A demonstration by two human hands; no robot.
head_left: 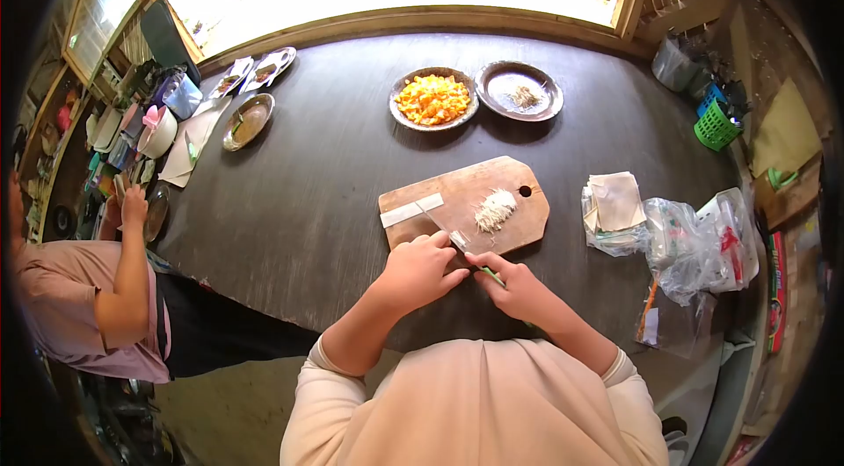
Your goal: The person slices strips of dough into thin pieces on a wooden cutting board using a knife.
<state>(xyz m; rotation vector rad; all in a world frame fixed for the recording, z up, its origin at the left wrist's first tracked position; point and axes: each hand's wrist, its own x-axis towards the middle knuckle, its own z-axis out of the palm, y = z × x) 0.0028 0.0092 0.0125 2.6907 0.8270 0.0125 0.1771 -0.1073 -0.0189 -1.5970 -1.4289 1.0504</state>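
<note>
A wooden cutting board (479, 174) with a hole lies on the dark table in front of me. On its right half is a small heap of thin white shreds (495, 210); a flat white strip (411, 210) lies at its left. My left hand (422, 269) is at the board's near edge, fingers bent together over a small white piece (459, 239). My right hand (515, 288) is closed round the green handle of a knife (492, 276), whose thin blade reaches left across the board past my left fingertips.
Beyond the board stand a bowl of orange cubes (432, 99) and a plate with brownish scraps (519, 91). Plastic bags (694, 242) and square wrappers (617, 200) lie right. A person (97, 290) sits at left, near a brown dish (249, 122). A green basket (716, 126) stands far right.
</note>
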